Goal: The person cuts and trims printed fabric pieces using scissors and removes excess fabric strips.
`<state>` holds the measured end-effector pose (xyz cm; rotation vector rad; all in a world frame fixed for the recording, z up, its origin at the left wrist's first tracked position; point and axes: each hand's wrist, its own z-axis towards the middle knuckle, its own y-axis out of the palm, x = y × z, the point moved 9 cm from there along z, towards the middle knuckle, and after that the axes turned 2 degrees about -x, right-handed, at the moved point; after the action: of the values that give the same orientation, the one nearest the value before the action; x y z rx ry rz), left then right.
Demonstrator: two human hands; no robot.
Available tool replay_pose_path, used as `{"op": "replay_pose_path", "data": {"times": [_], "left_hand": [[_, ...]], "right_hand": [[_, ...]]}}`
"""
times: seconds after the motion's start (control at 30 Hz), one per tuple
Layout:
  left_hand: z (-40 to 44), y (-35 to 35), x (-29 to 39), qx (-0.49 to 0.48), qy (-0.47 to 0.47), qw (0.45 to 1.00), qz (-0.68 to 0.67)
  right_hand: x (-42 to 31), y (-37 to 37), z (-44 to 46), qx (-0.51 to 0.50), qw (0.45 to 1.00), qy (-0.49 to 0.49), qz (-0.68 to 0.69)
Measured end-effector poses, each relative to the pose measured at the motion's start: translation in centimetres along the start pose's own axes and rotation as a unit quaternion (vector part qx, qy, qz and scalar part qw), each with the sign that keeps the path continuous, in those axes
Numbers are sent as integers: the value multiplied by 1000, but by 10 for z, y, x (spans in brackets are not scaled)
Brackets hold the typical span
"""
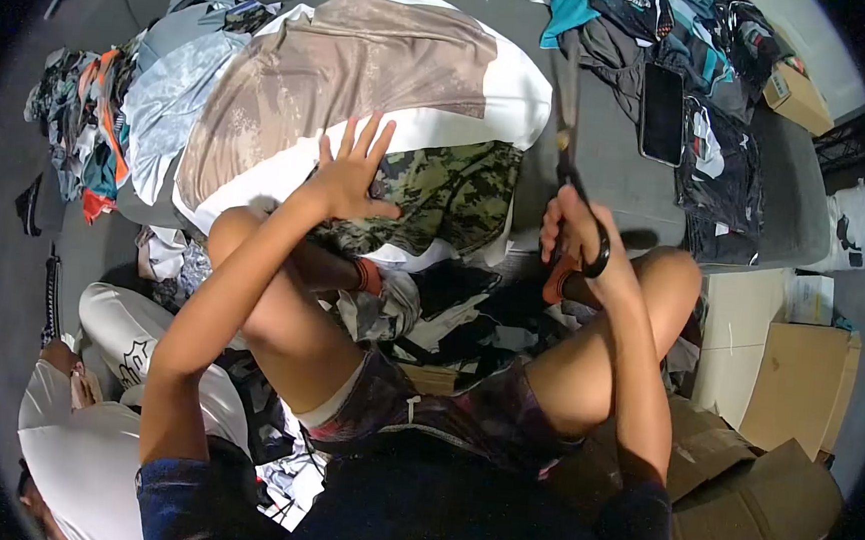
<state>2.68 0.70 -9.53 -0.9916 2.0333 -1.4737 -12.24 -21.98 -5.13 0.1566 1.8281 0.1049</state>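
Observation:
My left hand (pixel 346 182) lies flat with fingers spread, across the edge of a green camouflage fabric piece (pixel 458 197) and the white cloth beside it. Beyond the fingertips spreads a larger beige-brown printed fabric (pixel 367 60) with white margins. My right hand (pixel 590 236) grips the dark handles of a pair of long scissors (pixel 569 99). Their blades point away from me, over the grey seat to the right of the fabric. The blades look nearly closed together, and they stand apart from the camouflage piece.
A phone (pixel 662 114) lies on the grey couch (pixel 614 187), beside dark clothes (pixel 725 180). Piled fabric scraps (pixel 86 125) cover the left end. Below are more scraps (pixel 449 316) between my legs, cardboard boxes (pixel 801 381) at right, and another person in white (pixel 88 457) at lower left.

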Motion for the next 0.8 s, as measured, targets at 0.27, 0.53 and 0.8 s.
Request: {"op": "replay_pose_path", "data": {"times": [0.27,0.53,0.8], "left_hand": [[-23,2,11,-55,-59,997,19],[26,-42,53,90,176,977,-78],[64,-20,58,147,272,946,-102]], "right_hand": [[29,0,-3,12,998,49,-32],[61,13,-37,-72,989,107,-78],[45,-22,-41,-36,953,202,-222]]}}
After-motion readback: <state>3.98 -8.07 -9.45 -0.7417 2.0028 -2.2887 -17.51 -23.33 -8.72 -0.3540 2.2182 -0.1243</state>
